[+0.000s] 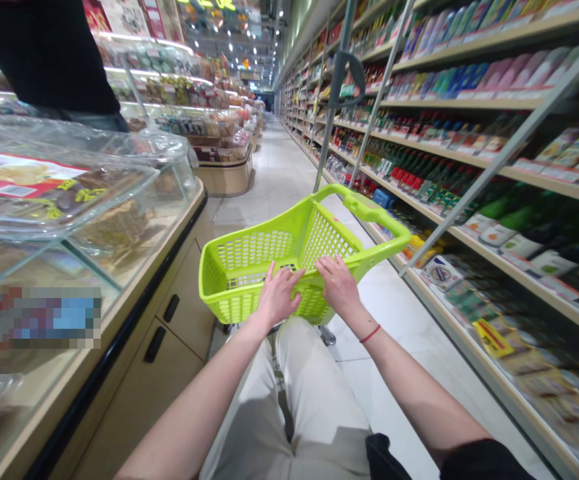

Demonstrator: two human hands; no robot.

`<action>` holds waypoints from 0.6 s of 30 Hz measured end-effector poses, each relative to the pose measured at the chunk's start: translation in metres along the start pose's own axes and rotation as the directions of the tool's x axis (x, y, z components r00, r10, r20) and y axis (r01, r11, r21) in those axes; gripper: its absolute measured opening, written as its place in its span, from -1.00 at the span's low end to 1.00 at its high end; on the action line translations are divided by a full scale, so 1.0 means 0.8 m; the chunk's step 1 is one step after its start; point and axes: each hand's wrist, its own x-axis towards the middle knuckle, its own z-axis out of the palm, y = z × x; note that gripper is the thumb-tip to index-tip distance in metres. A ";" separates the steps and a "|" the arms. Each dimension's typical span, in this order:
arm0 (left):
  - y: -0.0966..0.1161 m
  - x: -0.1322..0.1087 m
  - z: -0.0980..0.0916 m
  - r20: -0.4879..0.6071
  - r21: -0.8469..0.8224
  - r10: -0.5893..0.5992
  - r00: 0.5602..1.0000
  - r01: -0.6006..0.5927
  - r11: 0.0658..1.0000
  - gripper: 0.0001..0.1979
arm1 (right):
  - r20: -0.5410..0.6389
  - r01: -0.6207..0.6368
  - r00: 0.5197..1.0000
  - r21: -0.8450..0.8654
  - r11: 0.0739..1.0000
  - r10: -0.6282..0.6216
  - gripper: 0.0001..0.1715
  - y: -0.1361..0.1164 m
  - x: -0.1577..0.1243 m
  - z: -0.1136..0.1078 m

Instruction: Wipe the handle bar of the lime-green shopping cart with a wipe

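A bright green shopping cart [264, 243] with a perforated basket stands crosswise in front of my legs. Its looped handle [392, 241] points to the right. My left hand [279, 295] rests at the near rim with its fingers spread, touching the cart but not wrapped round it. Just right of it, my right hand [339, 287] has its fingers bent over the same rim, with a thin red band on the wrist. The basket's visible inside shows only its slotted floor; the near wall is partly hidden by my hands.
On the left, a display counter [169, 273] with black-handled doors carries clear bins of packaged food. A person in black [54, 60] stands behind it. Stocked shelves [469, 160] and slanted metal poles line the right. A tiled aisle [274, 153] runs ahead past other displays.
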 end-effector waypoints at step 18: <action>-0.012 -0.029 -0.011 -0.030 0.182 -0.189 0.982 0.191 0.965 -0.38 | -0.120 -0.196 0.976 -0.118 0.974 0.182 -0.43 0.087 -0.007 -0.038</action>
